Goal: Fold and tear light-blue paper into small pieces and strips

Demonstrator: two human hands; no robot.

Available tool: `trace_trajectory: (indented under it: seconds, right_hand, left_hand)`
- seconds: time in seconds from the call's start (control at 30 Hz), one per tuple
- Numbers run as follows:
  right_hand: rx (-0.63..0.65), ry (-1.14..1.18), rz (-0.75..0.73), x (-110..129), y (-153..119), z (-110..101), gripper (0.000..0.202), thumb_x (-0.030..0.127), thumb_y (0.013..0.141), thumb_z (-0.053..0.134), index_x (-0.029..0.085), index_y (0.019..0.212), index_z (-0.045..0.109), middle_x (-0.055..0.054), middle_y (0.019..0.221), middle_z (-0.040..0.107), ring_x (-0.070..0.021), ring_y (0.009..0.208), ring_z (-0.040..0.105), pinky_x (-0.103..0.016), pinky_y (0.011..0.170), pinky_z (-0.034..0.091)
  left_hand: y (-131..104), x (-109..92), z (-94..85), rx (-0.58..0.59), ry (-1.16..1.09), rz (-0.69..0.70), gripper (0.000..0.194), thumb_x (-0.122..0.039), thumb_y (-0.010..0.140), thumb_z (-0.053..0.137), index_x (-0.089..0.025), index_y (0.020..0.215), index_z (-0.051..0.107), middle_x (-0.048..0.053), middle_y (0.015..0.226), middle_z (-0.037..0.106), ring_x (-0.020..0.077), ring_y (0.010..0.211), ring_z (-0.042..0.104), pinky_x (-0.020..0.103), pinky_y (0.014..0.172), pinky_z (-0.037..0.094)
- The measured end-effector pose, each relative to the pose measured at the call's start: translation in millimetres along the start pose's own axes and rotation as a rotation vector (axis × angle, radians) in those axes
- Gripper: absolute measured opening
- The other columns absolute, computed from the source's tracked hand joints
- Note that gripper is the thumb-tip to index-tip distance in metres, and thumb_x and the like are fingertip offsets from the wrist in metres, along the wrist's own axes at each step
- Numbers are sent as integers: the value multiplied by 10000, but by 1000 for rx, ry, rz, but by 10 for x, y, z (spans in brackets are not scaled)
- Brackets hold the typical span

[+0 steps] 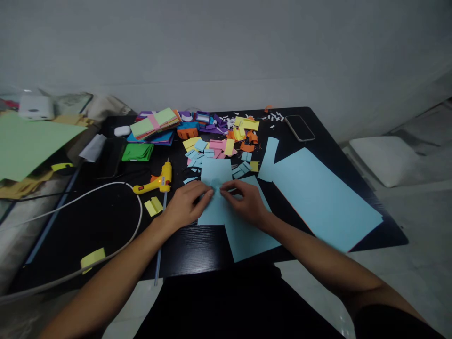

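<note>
A light blue paper sheet (pixel 212 214) lies on the black table in front of me, partly over a second blue sheet (pixel 249 240). Over its middle my left hand (pixel 187 202) has thumb and fingers drawn together, the tips at the paper. Opposite it, my right hand (pixel 246 201) makes a pinch. A small, blurred bluish piece (pixel 216 184) shows between the two sets of fingertips; I cannot tell what it is or which hand holds it. Small folded blue paper pieces (pixel 242 169) lie just beyond the sheet.
A yellow glue gun (pixel 155 181) lies left of my hands, by a white cable (pixel 140 214). Blue sheets (pixel 321 197) are stacked at right, near a phone (pixel 299 128). Coloured paper pieces (pixel 219 147) and bundled paper (pixel 155 123) lie along the back.
</note>
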State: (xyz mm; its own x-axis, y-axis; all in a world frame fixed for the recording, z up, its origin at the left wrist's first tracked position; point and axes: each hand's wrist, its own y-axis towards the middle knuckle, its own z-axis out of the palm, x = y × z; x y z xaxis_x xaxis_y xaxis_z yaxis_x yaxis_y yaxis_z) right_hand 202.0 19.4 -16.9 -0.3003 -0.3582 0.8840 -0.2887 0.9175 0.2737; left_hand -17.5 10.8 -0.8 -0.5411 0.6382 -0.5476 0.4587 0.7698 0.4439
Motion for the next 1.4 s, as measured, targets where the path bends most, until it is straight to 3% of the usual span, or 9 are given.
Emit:
trace_trajectory:
  seconds: [0.1,0.2,0.47,0.6,0.73,0.9,1.1,1.2,1.4]
  right_hand:
    - [-62,-93,-189,-1,-23,20,33,204,945,695,198,932,725,-117,1161,738,-234,1089,718,-399,942,591]
    - [-84,-106,-286,-2,-35,40,32,198,962,692,198,931,701,-107,1115,707,-222,1073,704,-399,943,586]
    - [-72,-16,-243,52,-38,50,75,224,957,700,214,889,671,-68,1023,694,-191,927,695,-358,824,599]
    - [-67,-7,-258,70,-53,70,52,222,955,700,214,905,687,-68,1021,685,-184,907,688,-344,800,604]
    - [-20,-4,-296,85,-60,68,52,244,929,733,212,956,701,-70,1034,677,-175,871,677,-330,769,600]
    - [-82,44,-89,64,-23,49,165,304,926,713,212,1052,660,-76,1033,700,-183,856,696,-332,751,603]
    - [69,172,117,-8,0,91,154,333,903,712,199,980,717,-50,898,772,-188,833,737,-335,806,603]
    - [78,226,213,-46,17,92,178,352,859,755,188,925,730,-51,878,776,-187,801,734,-336,782,602]
    - [163,560,431,-63,67,67,355,359,729,884,165,997,754,-29,827,779,-167,739,746,-329,781,623]
  left_hand:
    - [8,4,13,-9,5,-30,234,-267,1051,529,-186,889,678,35,798,685,173,755,651,312,733,533]
    - [13,12,33,-24,-4,-54,221,-276,1044,540,-188,889,671,57,884,715,194,851,676,338,808,539]
    - [9,-36,83,-92,-211,-198,105,-270,980,641,-199,948,712,53,974,731,185,898,695,332,814,548]
    - [9,-47,155,-185,-361,-358,111,-301,937,698,-211,895,746,52,992,738,182,879,696,309,737,554]
    - [4,-11,203,-209,-384,-419,100,-282,909,708,-210,844,731,46,970,730,181,847,687,294,675,537]
    - [-2,-27,131,-110,-183,-260,75,-226,935,644,-204,864,655,63,1074,726,202,966,689,358,858,549]
    - [-22,-65,96,-31,-18,-47,34,-183,948,595,-205,932,614,103,1189,671,230,1097,670,409,962,555]
    - [-32,-55,122,-45,53,-21,38,-178,955,599,-212,956,616,111,1218,663,247,1140,657,440,990,553]
    - [-28,-83,115,-63,144,-35,38,-196,979,596,-200,989,632,137,1280,626,272,1186,628,464,1022,542]
